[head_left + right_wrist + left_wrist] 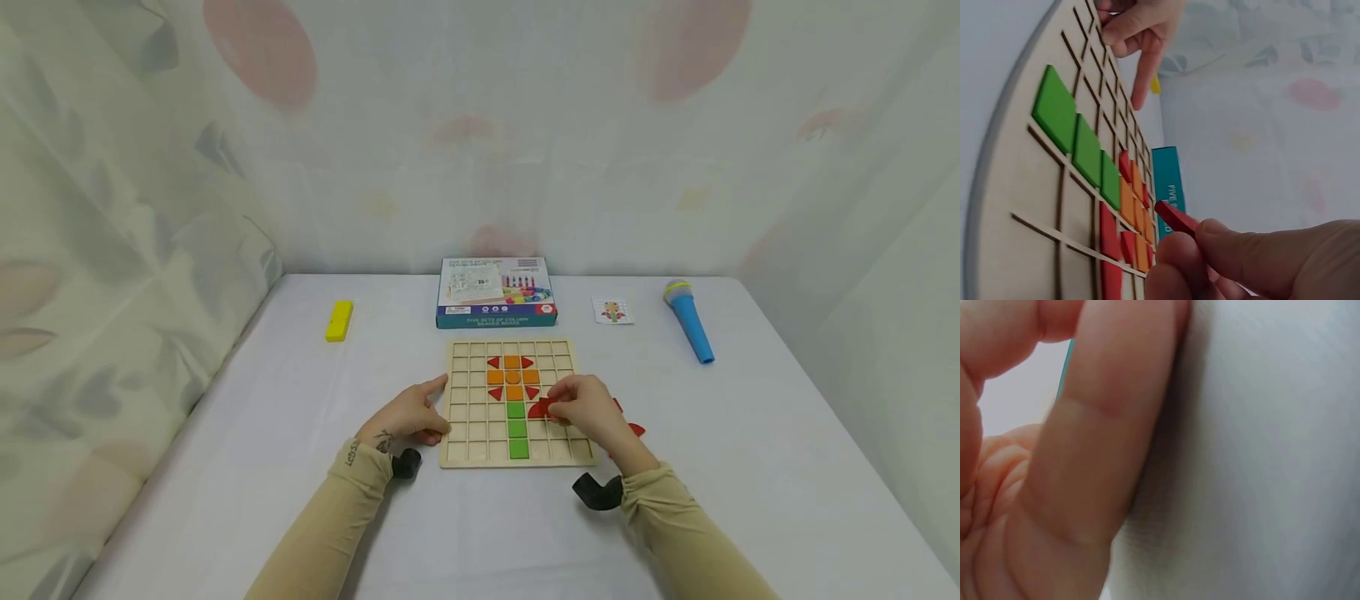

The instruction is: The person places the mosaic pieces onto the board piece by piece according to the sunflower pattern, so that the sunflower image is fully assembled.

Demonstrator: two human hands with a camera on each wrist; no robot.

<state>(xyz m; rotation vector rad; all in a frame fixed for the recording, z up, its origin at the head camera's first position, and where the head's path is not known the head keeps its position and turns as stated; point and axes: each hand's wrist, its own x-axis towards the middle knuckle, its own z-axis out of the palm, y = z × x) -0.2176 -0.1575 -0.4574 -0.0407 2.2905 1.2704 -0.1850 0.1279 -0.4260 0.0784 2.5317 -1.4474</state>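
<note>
A wooden grid board (459,450) lies on the table, bearing green squares (517,427), orange pieces (512,362) and small red triangles (493,393). My right hand (592,412) is over the board's right half. Between its thumb and finger it pinches a red piece (1175,217), held above the board in the right wrist view. Beneath it, other red pieces (1110,232) lie in cells beside the green column. At the board's left edge, my left hand (408,412) touches the rim with thumb and forefinger apart. Its fingers fill much of the left wrist view.
Behind the board lies a flat game box (495,293). A small pattern card (612,312) and a blue toy microphone (690,323) are to the right. A yellow block (340,322) lies at the left. Loose red pieces (637,429) are partly hidden by the right hand.
</note>
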